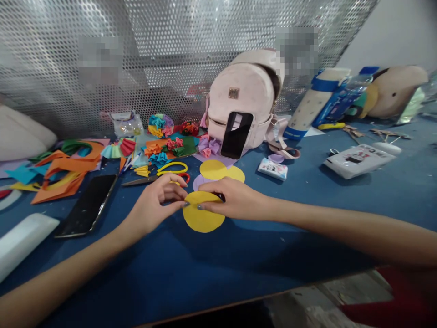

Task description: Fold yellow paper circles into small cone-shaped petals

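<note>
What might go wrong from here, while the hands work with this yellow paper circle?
The held yellow circle may crease where the right hand pinches it. The left hand might bump the scissors lying just beyond it. The phone leaning on the backpack could slide if nudged.

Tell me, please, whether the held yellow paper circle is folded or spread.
Spread: the yellow paper circle shows a nearly complete round outline, not a semicircle.

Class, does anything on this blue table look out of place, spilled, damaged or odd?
Nothing looks spilled or damaged. One mild oddity: a black phone leans against the pink backpack, while another phone lies flat at the left. The orange paper offcuts also lie in an untidy heap.
</note>
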`<act>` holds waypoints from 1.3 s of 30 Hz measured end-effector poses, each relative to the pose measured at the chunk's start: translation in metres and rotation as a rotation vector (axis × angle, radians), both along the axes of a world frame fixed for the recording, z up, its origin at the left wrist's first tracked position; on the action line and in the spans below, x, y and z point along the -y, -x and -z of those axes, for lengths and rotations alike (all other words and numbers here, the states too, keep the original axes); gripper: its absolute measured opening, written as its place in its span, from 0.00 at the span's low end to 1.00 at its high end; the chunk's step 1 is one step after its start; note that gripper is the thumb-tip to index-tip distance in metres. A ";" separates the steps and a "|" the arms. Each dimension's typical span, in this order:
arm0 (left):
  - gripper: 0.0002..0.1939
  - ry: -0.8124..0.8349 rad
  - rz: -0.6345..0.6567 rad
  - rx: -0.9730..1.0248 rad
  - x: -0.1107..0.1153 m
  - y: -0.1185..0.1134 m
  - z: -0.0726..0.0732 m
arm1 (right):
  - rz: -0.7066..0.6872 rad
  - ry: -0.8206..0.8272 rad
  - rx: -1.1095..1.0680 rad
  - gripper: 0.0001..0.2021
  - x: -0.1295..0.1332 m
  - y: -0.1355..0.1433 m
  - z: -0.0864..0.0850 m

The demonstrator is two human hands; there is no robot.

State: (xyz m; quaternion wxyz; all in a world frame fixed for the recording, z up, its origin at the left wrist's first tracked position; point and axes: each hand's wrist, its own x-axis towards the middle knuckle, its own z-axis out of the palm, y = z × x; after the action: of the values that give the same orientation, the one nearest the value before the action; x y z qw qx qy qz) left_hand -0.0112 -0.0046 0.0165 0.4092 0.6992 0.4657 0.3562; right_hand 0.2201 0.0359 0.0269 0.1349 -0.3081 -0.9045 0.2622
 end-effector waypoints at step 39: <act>0.18 -0.718 0.260 -0.747 0.022 -0.002 0.031 | -0.149 -0.409 -0.125 0.14 -0.007 -0.028 0.046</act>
State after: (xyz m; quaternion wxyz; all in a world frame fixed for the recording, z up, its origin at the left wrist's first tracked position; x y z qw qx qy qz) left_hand -0.0092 -0.0268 -0.0140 -0.0090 0.9262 0.3382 0.1663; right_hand 0.2484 0.0424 -0.0190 0.2306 -0.1898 -0.9490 0.1009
